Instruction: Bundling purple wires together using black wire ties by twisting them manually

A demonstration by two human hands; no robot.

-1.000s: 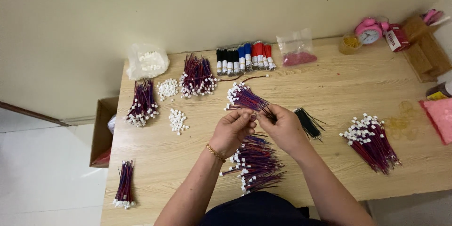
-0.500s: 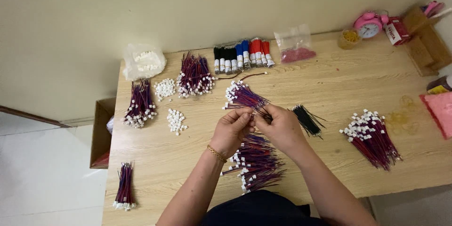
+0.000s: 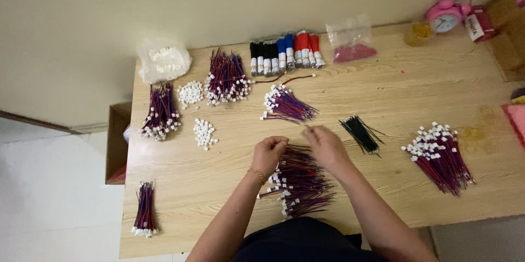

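Worktop (image 3: 415, 98): we see a pale wooden surface set against a cream wall, with an open cardboard box (image 3: 116, 144) beside its left edge.
Far-left bundle (image 3: 144, 209): we find a small bunch of red-and-blue wires with white plugs, lying alone near the front left corner.
Rear-left group: we note a clear bag of white plugs (image 3: 163, 60), two wire bundles (image 3: 161, 112) and (image 3: 226, 77), and two loose heaps of white plugs (image 3: 204, 132) between them.
Rear centre: we see a row of black, blue and red rolls (image 3: 285, 51), with a clear bag of pink pieces (image 3: 351, 43) just right of it.
Left hand (image 3: 268, 154): we see it curled into a loose fist, fingertips pinched together; what it grips is too small to tell.
Central wire pile (image 3: 301, 183): it lies at the front edge, directly under and between both hands, white plugs facing left.
Right hand (image 3: 327, 144): fingers drawn narrow at the tips, touching thin wire ends near a fanned bundle (image 3: 285, 104).
Black ties (image 3: 360, 133): just right of the right hand.
Right bundle (image 3: 440, 155): well apart from the hands.
Far-right corner: a pink alarm clock (image 3: 445, 13).
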